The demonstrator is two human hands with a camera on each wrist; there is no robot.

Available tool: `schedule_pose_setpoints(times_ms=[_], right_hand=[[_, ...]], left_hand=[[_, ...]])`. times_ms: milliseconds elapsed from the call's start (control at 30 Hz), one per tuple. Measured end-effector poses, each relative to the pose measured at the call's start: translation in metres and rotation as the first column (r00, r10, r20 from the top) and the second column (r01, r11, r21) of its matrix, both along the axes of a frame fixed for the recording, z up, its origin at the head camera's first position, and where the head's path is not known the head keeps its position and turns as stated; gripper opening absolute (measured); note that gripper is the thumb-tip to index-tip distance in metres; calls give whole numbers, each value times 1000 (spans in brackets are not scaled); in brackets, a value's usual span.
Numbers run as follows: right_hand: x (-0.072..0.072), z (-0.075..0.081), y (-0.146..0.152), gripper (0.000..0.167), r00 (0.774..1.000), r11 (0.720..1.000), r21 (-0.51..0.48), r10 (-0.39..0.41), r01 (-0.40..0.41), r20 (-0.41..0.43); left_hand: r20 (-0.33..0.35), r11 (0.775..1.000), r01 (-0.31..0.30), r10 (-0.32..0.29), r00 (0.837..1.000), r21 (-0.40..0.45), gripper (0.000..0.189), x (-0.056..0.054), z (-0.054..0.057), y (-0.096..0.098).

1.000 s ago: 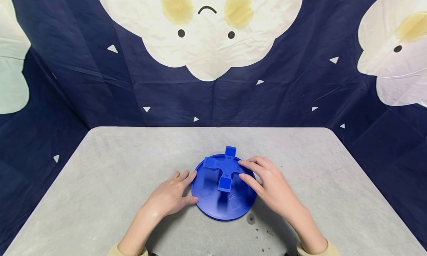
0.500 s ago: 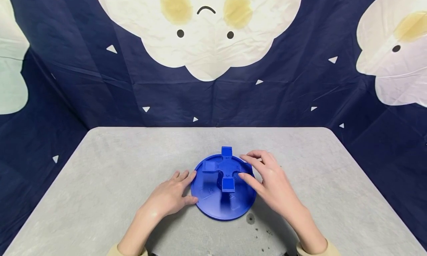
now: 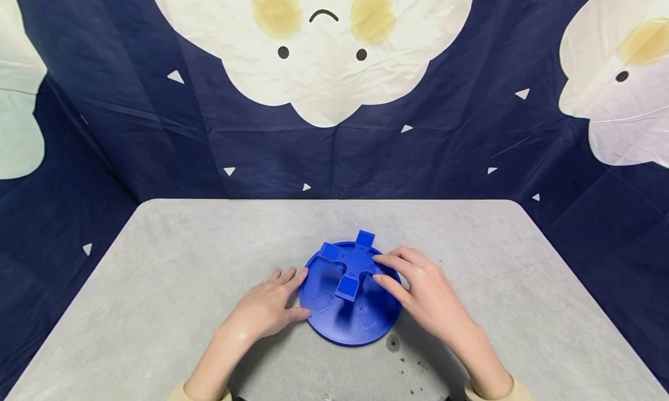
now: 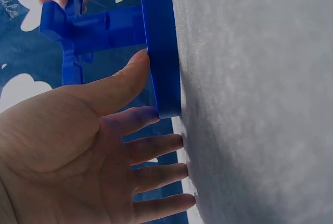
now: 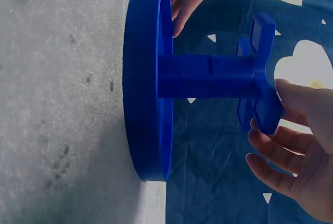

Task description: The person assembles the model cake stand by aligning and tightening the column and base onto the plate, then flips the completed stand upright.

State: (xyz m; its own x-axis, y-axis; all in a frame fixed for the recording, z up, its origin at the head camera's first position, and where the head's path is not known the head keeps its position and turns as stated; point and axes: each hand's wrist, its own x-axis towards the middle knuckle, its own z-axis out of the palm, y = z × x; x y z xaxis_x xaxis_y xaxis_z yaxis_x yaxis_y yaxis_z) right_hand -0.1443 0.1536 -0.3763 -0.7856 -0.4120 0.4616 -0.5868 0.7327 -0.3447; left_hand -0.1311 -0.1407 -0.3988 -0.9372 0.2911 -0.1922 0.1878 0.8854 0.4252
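A round blue base [image 3: 329, 325] with a raised rim lies on the grey table. From its middle rises a blue post [image 5: 208, 76], topped by a cross-shaped head [image 3: 358, 262] with flat-ended arms. My right hand [image 3: 431, 293] holds the head's right arm between thumb and fingers; in the right wrist view the thumb [image 5: 299, 96] is on its upper face and fingertips are beneath. That arm is mostly hidden in the head view. My left hand [image 3: 261, 308] rests at the base's left edge, thumb and index finger touching the rim, the other fingers spread straight on the table.
Dark spots [image 3: 393, 343] mark the grey table [image 3: 209, 244] in front of the base. A navy cloth [image 3: 261, 140] with white clouds hangs behind the table and along both sides.
The cross-shaped head has turned, clockwise from above over the last half second. My right fingers spread off its arm, then closed round it again. The base and left hand stayed put.
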Motion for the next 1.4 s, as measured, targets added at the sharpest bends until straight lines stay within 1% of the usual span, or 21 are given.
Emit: schedule_pose_setpoints(times_ms=[133, 233, 367, 433, 500, 567, 667, 733, 767, 1033, 1200, 1400], right_hand=[[1, 1, -1, 24, 1000, 1000, -29, 11, -11, -6], [1, 1, -2, 21, 999, 998, -59, 19, -21, -41], [-1, 2, -1, 26, 994, 995, -96, 17, -28, -107], [-2, 2, 0, 32, 994, 995, -95, 12, -23, -107], [-4, 2, 1, 37, 997, 997, -74, 23, -28, -73], [-6, 0, 2, 41, 999, 998, -43, 41, -41, -1], [-8, -3, 2, 45, 992, 998, -5, 69, -68, 109], [-8, -5, 1, 45, 987, 997, 1, 71, -72, 145], [-8, -6, 2, 45, 987, 998, 1, 66, -67, 147], [-5, -5, 2, 36, 998, 999, -19, 43, -42, 42], [-5, -3, 2, 34, 999, 999, -6, 44, -44, 22], [-4, 2, 6, 41, 999, 999, -7, 50, -50, 18]], left_hand=[[2, 1000, -2, 2, 1000, 1, 81, 1, 1, 0], [5, 1000, -3, 3, 1000, 3, 81, 1, 1, 0], [0, 1000, -2, 2, 1000, 5, 81, 1, 1, 0], [-3, 1000, -1, 1, 1000, 4, 81, 1, 1, 0], [-2, 1000, -3, 3, 1000, 4, 80, 1, 0, 0], [1, 1000, -5, 5, 1000, 4, 80, 2, 0, 0], [5, 1000, -6, 6, 1000, 0, 80, 2, 0, -1], [7, 1000, -6, 6, 1000, -2, 80, 1, 0, -1], [8, 1000, -5, 5, 1000, -3, 80, 1, 1, -1], [14, 1000, -7, 7, 1000, -6, 80, 1, 0, -1], [18, 1000, -12, 12, 1000, -6, 80, 2, 0, -1], [18, 1000, -6, 6, 1000, -11, 80, 0, -1, 1]])
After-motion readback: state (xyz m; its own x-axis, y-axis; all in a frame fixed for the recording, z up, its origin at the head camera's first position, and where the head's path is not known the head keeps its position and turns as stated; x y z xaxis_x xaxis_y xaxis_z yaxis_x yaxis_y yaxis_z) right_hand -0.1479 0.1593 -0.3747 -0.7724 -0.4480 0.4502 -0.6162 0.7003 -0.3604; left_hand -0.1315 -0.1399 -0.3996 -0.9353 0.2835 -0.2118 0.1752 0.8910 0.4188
